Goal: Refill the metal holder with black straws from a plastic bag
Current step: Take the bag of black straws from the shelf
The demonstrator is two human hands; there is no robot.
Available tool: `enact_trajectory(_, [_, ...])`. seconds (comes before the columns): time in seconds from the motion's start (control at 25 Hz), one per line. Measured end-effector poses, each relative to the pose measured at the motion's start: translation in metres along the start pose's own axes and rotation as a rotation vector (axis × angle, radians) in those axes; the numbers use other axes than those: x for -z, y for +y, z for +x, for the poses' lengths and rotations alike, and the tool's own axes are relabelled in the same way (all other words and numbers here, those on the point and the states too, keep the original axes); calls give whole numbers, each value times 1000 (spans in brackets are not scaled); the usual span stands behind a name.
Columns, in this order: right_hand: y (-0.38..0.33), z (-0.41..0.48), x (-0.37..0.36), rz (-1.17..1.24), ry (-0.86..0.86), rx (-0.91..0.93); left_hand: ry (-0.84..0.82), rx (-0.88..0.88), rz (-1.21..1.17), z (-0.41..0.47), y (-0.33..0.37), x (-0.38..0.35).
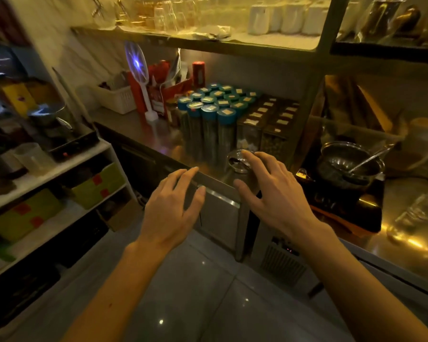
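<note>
A round metal holder (236,160) stands near the front corner of the steel counter (143,129), its shiny rim showing and its lower part hidden behind my right hand. My right hand (269,191) hovers over and in front of it, fingers spread, holding nothing. My left hand (173,206) is open too, its fingertips at the counter's front edge. No black straws or plastic bag can be seen in this view.
Blue-lidded jars (213,114) and labelled dark containers (267,119) stand behind the holder. A steel pot with a ladle (349,164) sits at right. A white basket (118,97), red boxes (158,95) and an electric swatter (139,67) are at the back left. White shelves (47,174) stand at left.
</note>
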State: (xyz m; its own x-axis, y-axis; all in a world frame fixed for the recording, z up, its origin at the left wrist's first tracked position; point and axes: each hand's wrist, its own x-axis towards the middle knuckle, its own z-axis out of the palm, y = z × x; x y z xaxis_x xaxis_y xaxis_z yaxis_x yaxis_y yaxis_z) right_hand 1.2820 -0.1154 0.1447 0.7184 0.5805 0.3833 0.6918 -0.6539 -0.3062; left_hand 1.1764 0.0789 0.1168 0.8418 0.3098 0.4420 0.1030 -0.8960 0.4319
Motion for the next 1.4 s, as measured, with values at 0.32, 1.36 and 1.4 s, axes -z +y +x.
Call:
enact_trajectory(0.32, [20, 167, -37, 162, 51, -37, 80, 40, -175, 157, -76, -22])
enact_trajectory(1.36, [69, 626, -78, 124, 255, 7, 55, 197, -823, 612, -200, -73])
enact_trajectory(1.4, [76, 645, -79, 123, 238, 18, 76, 221, -836, 623, -197, -78])
